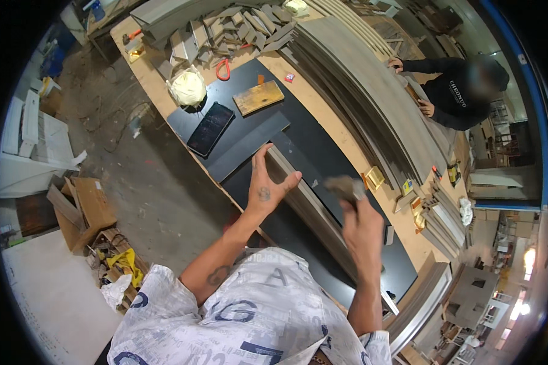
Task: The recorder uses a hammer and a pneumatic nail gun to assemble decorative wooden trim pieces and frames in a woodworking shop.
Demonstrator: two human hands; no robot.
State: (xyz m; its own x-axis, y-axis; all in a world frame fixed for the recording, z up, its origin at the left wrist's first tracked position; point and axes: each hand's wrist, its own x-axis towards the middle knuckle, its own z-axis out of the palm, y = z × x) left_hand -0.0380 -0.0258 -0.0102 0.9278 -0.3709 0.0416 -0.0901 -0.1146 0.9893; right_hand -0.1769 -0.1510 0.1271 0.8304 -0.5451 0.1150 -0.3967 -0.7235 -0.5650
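Observation:
A long grey-brown wooden strip (313, 210) lies slantwise on the dark tabletop in front of me. My left hand (269, 185) is at its far end, thumb and forefinger spread apart, fingertips touching the strip. Above the strip's right side, my right hand (363, 231) is closed round a small brownish-grey object (344, 187); motion blur hides its exact kind. Beyond the strip's far end a flat grey board (249, 146) lies crosswise, close to my left fingertips.
On the dark panel (304, 131) are a black phone (211, 129) and a yellowish wooden block (259, 98). Nearby sit a wrapped pale roll (187, 88) and red-handled tool (223, 70). Long boards (353, 79) are stacked across the bench. Another person (460, 91) works at the far right.

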